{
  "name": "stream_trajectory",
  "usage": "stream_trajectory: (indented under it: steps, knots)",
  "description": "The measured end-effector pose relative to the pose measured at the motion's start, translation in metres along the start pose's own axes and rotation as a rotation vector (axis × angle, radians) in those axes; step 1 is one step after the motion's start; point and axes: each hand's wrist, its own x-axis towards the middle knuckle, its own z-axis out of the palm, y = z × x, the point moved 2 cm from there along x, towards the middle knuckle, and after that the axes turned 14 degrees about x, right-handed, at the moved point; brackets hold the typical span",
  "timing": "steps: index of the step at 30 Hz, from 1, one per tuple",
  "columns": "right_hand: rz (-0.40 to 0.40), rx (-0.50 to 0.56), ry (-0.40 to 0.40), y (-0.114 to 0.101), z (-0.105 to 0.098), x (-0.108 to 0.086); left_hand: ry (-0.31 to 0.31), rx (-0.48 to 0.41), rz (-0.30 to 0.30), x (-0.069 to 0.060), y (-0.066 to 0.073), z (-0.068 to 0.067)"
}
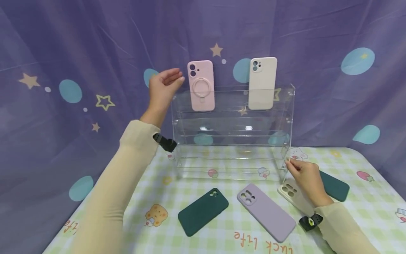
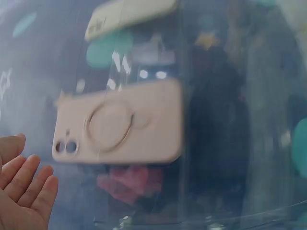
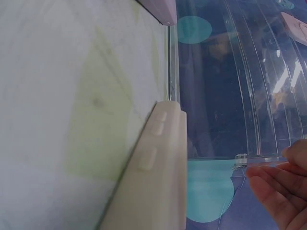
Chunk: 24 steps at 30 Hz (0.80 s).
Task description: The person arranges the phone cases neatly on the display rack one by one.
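A clear acrylic display rack [image 1: 233, 123] with several tiers stands on the table. On its top tier, a pink phone case [image 1: 202, 84] with a ring on its back leans at the left, and a white phone case [image 1: 262, 83] leans at the right. My left hand [image 1: 163, 88] is raised just left of the pink case, apart from it, fingers loosely bent and holding nothing. Low on the rack's right side, my right hand [image 1: 306, 178] pinches the side panel's edge between thumb and fingers. Beneath that hand lies a cream phone case [image 1: 296, 195], partly hidden.
In front of the rack, a dark green phone case [image 1: 203, 211] and a lilac phone case [image 1: 268, 213] lie on the checked tablecloth [image 1: 158, 192]. Another dark green case [image 1: 334, 186] lies beyond my right hand. A purple patterned curtain [image 1: 120, 42] hangs behind.
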Motion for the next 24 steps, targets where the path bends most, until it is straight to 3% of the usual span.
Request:
stream_trajectory:
  steps: [3, 7, 14, 19, 24]
  knots:
    - [0.0, 0.001, 0.003, 0.001, -0.001, 0.0, -0.087, 0.02, 0.04, -0.027, -0.003, 0.001]
    - [-0.026, -0.001, 0.007, 0.001, 0.0, 0.001, -0.219, 0.066, 0.039, -0.069, -0.014, 0.0]
    - [-0.041, -0.013, 0.018, 0.001, 0.001, 0.001, -0.401, 0.092, -0.078, -0.134, -0.047, 0.002]
    - [-0.037, -0.01, 0.01, 0.004, 0.002, 0.0, -0.521, 0.075, -0.17, -0.173, -0.079, 0.014]
    - [-0.044, -0.016, 0.011, 0.004, 0.002, 0.001, -0.665, 0.057, -0.241, -0.207, -0.099, 0.024]
